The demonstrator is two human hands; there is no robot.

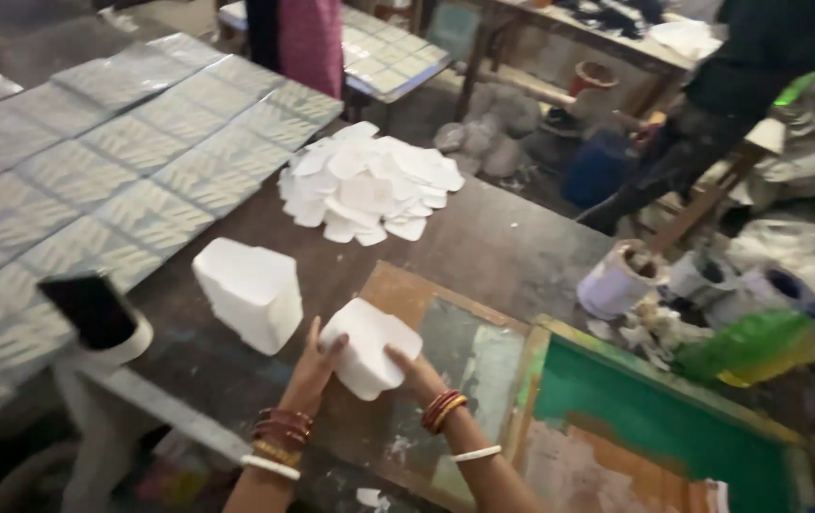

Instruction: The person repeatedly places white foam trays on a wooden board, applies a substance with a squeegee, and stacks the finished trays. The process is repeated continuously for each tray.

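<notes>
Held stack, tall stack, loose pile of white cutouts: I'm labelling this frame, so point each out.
Held stack (369, 347), head view, top face.
Tall stack (250, 290), head view, front side.
Loose pile (369, 185), head view, middle.

A dark brown worktable (502, 242) filled mid-frame. On it lay silvery printed sheets (94, 161) at upper left, a loose white cut-out pile (369, 185) at top centre, a white stack (250, 290), and a green-framed screen (654, 418) at lower right.
</notes>
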